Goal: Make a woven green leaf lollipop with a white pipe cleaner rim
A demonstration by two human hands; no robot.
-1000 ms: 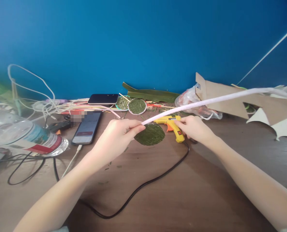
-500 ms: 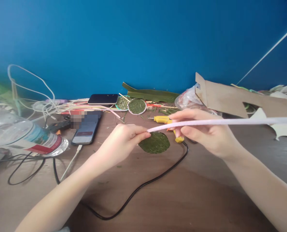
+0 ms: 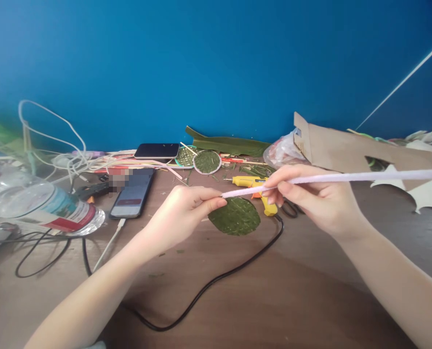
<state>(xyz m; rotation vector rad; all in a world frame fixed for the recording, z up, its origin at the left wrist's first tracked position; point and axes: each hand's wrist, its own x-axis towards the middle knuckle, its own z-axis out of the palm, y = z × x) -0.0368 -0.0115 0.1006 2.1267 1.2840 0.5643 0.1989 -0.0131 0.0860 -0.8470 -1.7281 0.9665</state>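
Observation:
My left hand (image 3: 190,207) is closed in a pinch at the tip of a pale lilac pipe cleaner (image 3: 368,176) and the upper left edge of a round green leaf disc (image 3: 235,216). The disc hangs below the pinch, its surface patterned like a weave. Further right, my right hand (image 3: 306,194) grips the pipe cleaner between thumb and fingers. From there the stem runs almost level out of the right side of the view. Behind the right fingers lies a yellow glue gun (image 3: 245,181), partly hidden, its handle showing beneath them.
A black cable (image 3: 216,278) curves across the table. On the left are a water bottle (image 3: 70,208), a phone (image 3: 132,194) and tangled white cords. Two edged green discs (image 3: 207,162) and leaf strips (image 3: 230,144) lie at the back; cut cardboard (image 3: 339,145) is on the right.
My right fingers have closed onto the pipe cleaner, which lay loosely across them before. The stem is now straighter, and the green disc shows more of its face.

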